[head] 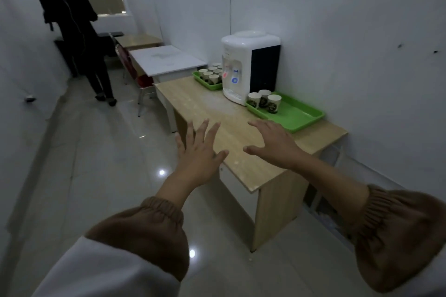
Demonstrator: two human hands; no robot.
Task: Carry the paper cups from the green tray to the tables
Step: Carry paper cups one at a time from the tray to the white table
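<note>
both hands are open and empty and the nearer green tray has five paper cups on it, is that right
Not quite. The head view shows three paper cups on the nearer green tray, not five. The rest holds: the left hand and the right hand are both open and empty.

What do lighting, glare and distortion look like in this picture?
Head view: dim, bluish light; glare spots on the glossy floor; wide-angle lens stretches the sleeves and slants the walls; print on the paper cups too soft to read.
</note>
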